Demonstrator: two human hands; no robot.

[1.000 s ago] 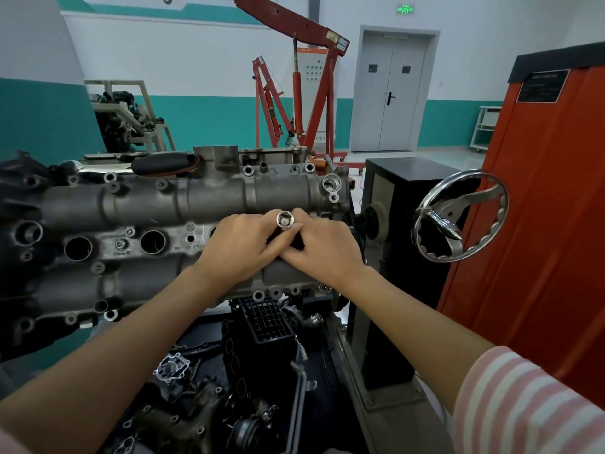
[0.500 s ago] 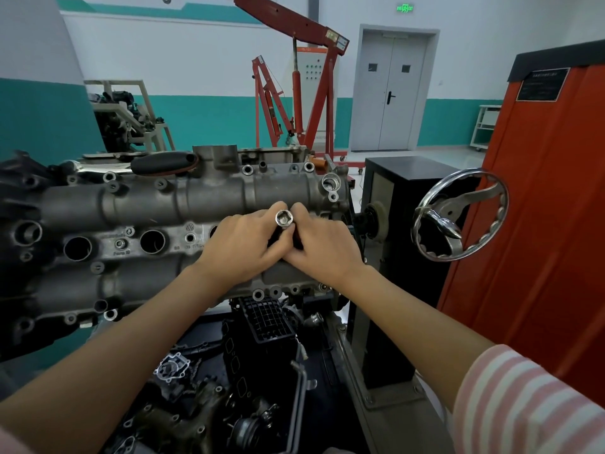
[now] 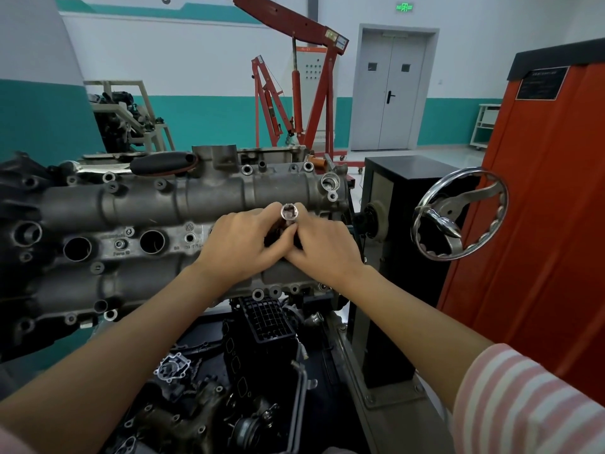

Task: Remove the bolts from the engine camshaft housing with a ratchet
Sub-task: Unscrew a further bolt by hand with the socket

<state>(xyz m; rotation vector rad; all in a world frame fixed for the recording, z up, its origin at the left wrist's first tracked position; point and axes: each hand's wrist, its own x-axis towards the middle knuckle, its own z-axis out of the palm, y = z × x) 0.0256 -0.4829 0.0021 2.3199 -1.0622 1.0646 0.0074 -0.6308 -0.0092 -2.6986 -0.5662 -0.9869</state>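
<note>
Both hands, left hand [image 3: 239, 244] and right hand [image 3: 324, 244], pinch a socket [image 3: 289, 212] over the camshaft housing [image 3: 137, 204]; probably still fitting the tool, several bolts [image 3: 120, 244] remain.

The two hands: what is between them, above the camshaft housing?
In the head view, a silver socket stands between the left hand and right hand, its open end up, over the camshaft housing.

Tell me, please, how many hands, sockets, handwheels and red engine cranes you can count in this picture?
Hands: 2, the left hand and the right hand, both gripping the socket
Sockets: 1, the chrome socket over the camshaft housing
Handwheels: 1, the chrome handwheel
Red engine cranes: 1, the crane
Total: 5
</note>
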